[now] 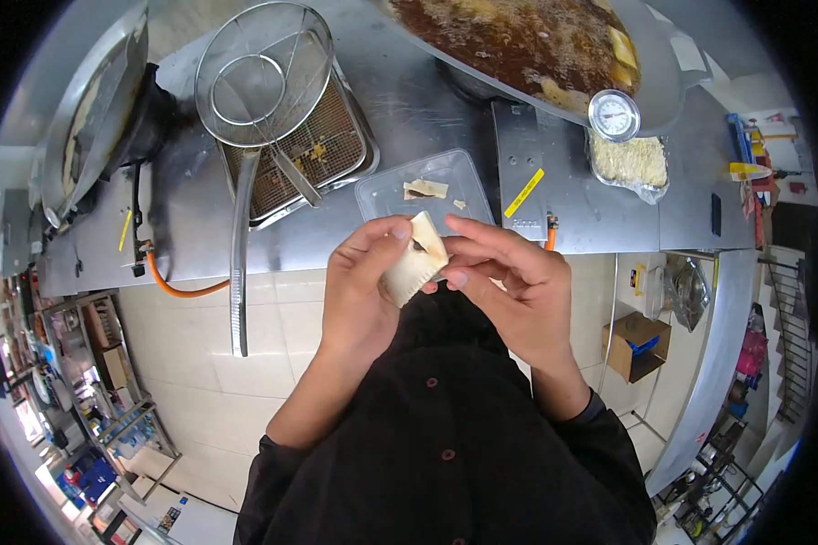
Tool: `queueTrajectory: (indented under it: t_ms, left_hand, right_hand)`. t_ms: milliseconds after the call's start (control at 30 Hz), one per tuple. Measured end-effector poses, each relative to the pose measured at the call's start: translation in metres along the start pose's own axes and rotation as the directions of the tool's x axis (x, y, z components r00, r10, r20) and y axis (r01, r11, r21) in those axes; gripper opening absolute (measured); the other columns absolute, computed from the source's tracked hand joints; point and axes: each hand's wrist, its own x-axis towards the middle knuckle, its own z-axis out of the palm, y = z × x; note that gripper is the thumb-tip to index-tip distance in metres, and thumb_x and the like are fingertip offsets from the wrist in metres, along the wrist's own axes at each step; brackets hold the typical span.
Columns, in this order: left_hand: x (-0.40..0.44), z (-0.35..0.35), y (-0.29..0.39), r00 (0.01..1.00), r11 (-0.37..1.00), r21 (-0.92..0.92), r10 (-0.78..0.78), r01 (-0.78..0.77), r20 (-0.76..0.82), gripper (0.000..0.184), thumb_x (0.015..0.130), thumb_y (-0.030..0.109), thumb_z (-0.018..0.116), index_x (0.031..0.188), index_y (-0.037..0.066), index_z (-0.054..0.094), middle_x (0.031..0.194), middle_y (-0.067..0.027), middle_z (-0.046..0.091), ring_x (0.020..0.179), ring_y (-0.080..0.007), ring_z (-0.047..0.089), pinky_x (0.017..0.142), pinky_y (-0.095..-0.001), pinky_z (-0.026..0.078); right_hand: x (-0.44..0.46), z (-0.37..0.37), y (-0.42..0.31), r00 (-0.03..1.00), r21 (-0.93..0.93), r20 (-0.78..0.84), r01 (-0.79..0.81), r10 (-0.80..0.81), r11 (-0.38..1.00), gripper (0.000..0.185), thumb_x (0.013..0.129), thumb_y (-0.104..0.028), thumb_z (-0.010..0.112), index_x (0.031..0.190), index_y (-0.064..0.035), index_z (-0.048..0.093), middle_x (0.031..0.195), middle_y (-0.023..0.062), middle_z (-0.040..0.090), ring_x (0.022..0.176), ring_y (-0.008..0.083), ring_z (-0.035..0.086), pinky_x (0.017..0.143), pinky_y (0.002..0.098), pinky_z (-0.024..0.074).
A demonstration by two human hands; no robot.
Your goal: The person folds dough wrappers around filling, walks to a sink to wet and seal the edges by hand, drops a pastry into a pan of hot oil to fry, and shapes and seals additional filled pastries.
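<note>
My left hand (365,271) grips a pale pastry (416,265) between thumb and fingers, in front of my chest. Along its lower edge the pastry is crimped, and a split near its top shows dark filling. My right hand (513,282) is at the pastry's right side, thumb and curled fingers at its edge, with the index finger stretched out above. Just beyond my hands, a clear plastic container (373,193) on the steel counter holds a torn pastry piece (424,189) and a small crumb (459,204).
A wok of bubbling dark oil (518,45) stands at the back right, with a dial thermometer (614,115) at its rim. At the left, a wire strainer (264,73) lies over a mesh rack tray (364,150), its handle overhanging the counter edge. A wrapped noodle-like block (629,163) sits right.
</note>
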Motion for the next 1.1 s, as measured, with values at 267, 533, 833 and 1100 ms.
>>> queueTrajectory:
  t_ms: [267,533,833,1100]
  left_hand:
    - [0.005,-0.002,-0.003,0.919,0.838,-0.396,-0.393,0.375,0.039,0.023,0.097,0.021,0.054,0.106,0.001,0.059,0.092,-0.0103,0.065,0.077,-0.0152,0.065,0.053,-0.0208,0.054]
    - [-0.001,-0.003,-0.003,0.882,0.814,-0.341,-0.449,0.47,0.142,0.019,0.094,0.021,0.059,0.1,0.003,0.06,0.084,-0.0046,0.062,0.06,-0.0096,0.058,0.046,-0.0177,0.047]
    - [-0.005,-0.003,-0.007,0.845,0.761,-0.37,-0.456,0.533,0.28,0.027,0.096,0.025,0.051,0.099,-0.001,0.056,0.076,-0.006,0.057,0.047,-0.0104,0.049,0.035,-0.0179,0.038]
    - [-0.008,-0.006,-0.008,0.725,0.553,-0.481,-0.413,0.68,0.551,0.034,0.099,0.031,0.038,0.111,0.003,0.052,0.069,-0.0049,0.047,0.043,-0.0097,0.04,0.034,-0.0196,0.032]
  right_hand:
    - [0.009,0.002,-0.006,0.97,-0.333,0.074,0.245,-0.234,0.911,0.036,0.079,0.004,0.069,0.115,-0.0037,0.067,0.095,0.0118,0.067,0.077,0.0182,0.065,0.067,0.0278,0.0522]
    - [0.019,-0.015,-0.015,0.947,-0.337,0.26,0.27,-0.187,0.902,0.019,0.083,-0.002,0.064,0.101,-0.0056,0.068,0.086,0.0096,0.063,0.076,0.0252,0.063,0.067,0.0339,0.0489]
    - [0.026,-0.022,-0.021,0.905,-0.42,0.393,0.332,-0.16,0.845,0.016,0.081,-0.008,0.068,0.097,-0.0066,0.067,0.089,0.0097,0.06,0.083,0.0275,0.059,0.071,0.0376,0.0459]
    - [0.036,-0.025,0.001,0.877,-0.312,0.431,0.365,-0.212,0.877,0.022,0.081,-0.009,0.069,0.101,-0.0031,0.065,0.092,0.0102,0.061,0.085,0.0255,0.06,0.076,0.0353,0.047]
